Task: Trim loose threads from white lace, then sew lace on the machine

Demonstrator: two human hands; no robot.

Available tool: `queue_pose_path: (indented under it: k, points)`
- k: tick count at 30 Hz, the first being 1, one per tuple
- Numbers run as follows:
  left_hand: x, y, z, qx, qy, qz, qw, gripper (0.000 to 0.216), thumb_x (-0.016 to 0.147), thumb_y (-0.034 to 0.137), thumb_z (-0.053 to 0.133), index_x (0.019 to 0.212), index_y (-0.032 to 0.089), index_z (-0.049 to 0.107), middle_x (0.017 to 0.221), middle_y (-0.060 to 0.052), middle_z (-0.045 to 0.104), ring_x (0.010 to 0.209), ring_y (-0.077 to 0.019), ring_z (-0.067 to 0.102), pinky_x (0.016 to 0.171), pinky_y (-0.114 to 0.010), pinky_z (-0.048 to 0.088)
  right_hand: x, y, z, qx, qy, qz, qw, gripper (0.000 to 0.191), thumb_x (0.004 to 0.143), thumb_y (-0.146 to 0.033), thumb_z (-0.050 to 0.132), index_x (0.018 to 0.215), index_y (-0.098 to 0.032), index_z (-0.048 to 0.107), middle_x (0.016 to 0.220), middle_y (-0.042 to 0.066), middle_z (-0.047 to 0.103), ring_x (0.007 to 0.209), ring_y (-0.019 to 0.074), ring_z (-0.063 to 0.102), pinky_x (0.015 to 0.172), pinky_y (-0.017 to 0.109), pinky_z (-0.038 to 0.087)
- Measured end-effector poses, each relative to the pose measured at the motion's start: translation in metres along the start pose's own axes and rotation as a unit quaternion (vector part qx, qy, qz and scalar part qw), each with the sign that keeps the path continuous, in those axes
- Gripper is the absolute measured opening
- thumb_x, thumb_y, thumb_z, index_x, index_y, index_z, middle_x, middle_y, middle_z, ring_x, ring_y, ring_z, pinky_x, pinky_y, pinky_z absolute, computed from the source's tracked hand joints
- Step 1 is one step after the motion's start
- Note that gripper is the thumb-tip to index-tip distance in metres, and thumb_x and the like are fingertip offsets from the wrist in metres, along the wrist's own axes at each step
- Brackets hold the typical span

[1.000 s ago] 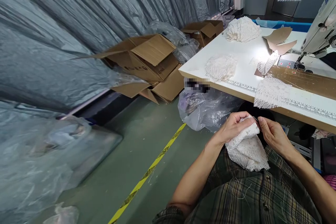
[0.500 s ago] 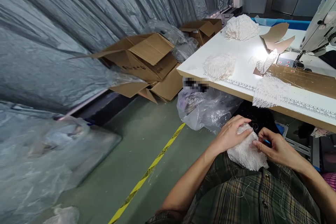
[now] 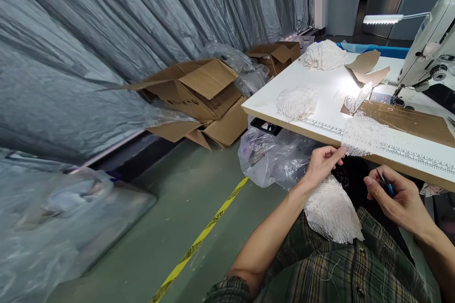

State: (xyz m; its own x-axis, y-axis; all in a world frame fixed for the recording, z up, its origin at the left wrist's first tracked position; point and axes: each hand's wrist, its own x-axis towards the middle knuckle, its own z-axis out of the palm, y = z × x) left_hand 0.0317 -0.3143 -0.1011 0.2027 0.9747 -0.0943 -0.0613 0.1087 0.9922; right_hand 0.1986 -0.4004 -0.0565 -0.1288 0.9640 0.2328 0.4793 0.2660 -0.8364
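My left hand [image 3: 322, 163] is raised to the front edge of the white table [image 3: 320, 99], its fingers pinching the hanging corner of a white lace piece [image 3: 360, 135] that droops over the edge. A second white lace piece [image 3: 332, 210] lies loose on my lap below that hand. My right hand [image 3: 400, 196] is off to the right, fingers curled round a small blue tool [image 3: 387, 187], apart from the lace.
More lace heaps [image 3: 296, 102] [image 3: 323, 54], brown card pieces [image 3: 366, 64] and a white sewing machine [image 3: 428, 49] sit on the table. Clear plastic bags [image 3: 273, 154] lie under it. Open cardboard boxes [image 3: 199, 87] stand against the grey plastic sheeting [image 3: 106, 33]. A yellow line [image 3: 199, 246] crosses the green floor.
Both hands have left the lace on my lap. The left hand rose to the lace at the table edge. The right hand drew away to the right with the blue tool.
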Motion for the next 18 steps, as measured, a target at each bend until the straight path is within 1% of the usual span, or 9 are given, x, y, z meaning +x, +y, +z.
queue_pose_path:
  k: [4,6,9,10,12,14,15,17,18]
  points:
    - [-0.018,0.01,-0.02,0.012,-0.016,0.102,0.995,0.042,0.076,0.052,0.07,0.057,0.017,0.055,0.057,0.002,0.053,0.056,-0.0092,0.046,0.058,-0.024,0.041,0.008,-0.005,-0.01,-0.007,0.096,0.022,0.995,0.042,0.086,-0.059,0.061,0.067,-0.022,0.057,0.056,-0.001,0.054,0.048,0.0116,0.045,0.047,0.024,0.04]
    - [-0.027,0.019,-0.031,0.05,-0.049,0.175,0.982,0.04,0.078,0.044,0.07,0.055,0.017,0.053,0.072,-0.002,0.062,0.068,-0.0122,0.055,0.068,-0.028,0.047,0.015,-0.004,-0.008,0.02,0.107,0.054,0.993,0.043,0.082,-0.063,0.064,0.074,-0.021,0.061,0.061,0.002,0.06,0.047,0.0119,0.047,0.044,0.024,0.04]
    - [-0.038,0.028,-0.037,0.097,-0.126,0.257,0.953,0.031,0.082,0.032,0.065,0.058,0.016,0.054,0.108,-0.01,0.069,0.097,-0.0198,0.065,0.088,-0.036,0.05,0.026,-0.003,0.003,0.087,0.037,0.123,0.988,0.054,0.078,-0.07,0.062,0.089,-0.018,0.065,0.064,0.005,0.066,0.041,0.0122,0.048,0.039,0.026,0.039]
    - [-0.041,0.03,-0.036,0.116,-0.149,0.272,0.944,0.028,0.084,0.029,0.063,0.06,0.016,0.055,0.114,-0.011,0.069,0.101,-0.0207,0.065,0.09,-0.037,0.05,0.029,-0.002,0.008,0.105,0.007,0.142,0.984,0.057,0.077,-0.072,0.061,0.091,-0.017,0.065,0.06,0.003,0.064,0.039,0.0123,0.048,0.038,0.026,0.038]
    - [-0.045,0.029,-0.034,0.169,-0.165,0.295,0.926,0.023,0.084,0.026,0.063,0.064,0.017,0.058,0.116,-0.012,0.069,0.1,-0.0211,0.067,0.088,-0.036,0.052,0.035,-0.002,0.019,0.135,-0.032,0.167,0.976,0.058,0.074,-0.072,0.065,0.09,-0.017,0.063,0.05,-0.001,0.056,0.037,0.0127,0.048,0.039,0.026,0.038]
    - [-0.047,0.024,-0.033,0.201,-0.153,0.311,0.916,0.019,0.082,0.028,0.066,0.068,0.017,0.062,0.11,-0.011,0.071,0.095,-0.0207,0.068,0.084,-0.034,0.053,0.038,-0.002,0.027,0.167,-0.037,0.182,0.968,0.057,0.07,-0.07,0.07,0.089,-0.017,0.062,0.045,-0.005,0.05,0.036,0.012,0.046,0.039,0.025,0.038]
    - [-0.046,0.021,-0.034,0.192,-0.135,0.311,0.921,0.02,0.083,0.03,0.067,0.068,0.018,0.063,0.105,-0.01,0.072,0.091,-0.02,0.068,0.082,-0.034,0.053,0.038,-0.002,0.029,0.183,-0.037,0.189,0.964,0.058,0.068,-0.069,0.071,0.091,-0.017,0.061,0.045,-0.007,0.048,0.035,0.011,0.044,0.038,0.025,0.037]
    - [-0.041,0.014,-0.04,0.14,-0.079,0.28,0.946,0.025,0.085,0.037,0.066,0.07,0.018,0.064,0.096,-0.008,0.072,0.087,-0.0188,0.067,0.081,-0.033,0.052,0.037,-0.004,0.031,0.213,-0.046,0.204,0.954,0.061,0.066,-0.068,0.073,0.095,-0.017,0.061,0.045,-0.009,0.046,0.034,0.0092,0.039,0.036,0.024,0.035]
    - [-0.037,0.009,-0.043,0.109,-0.049,0.247,0.962,0.027,0.086,0.042,0.065,0.073,0.018,0.065,0.096,-0.008,0.072,0.089,-0.0192,0.067,0.083,-0.034,0.051,0.036,-0.004,0.031,0.224,-0.055,0.21,0.95,0.062,0.065,-0.068,0.074,0.097,-0.016,0.061,0.046,-0.009,0.045,0.033,0.0086,0.038,0.036,0.024,0.034]
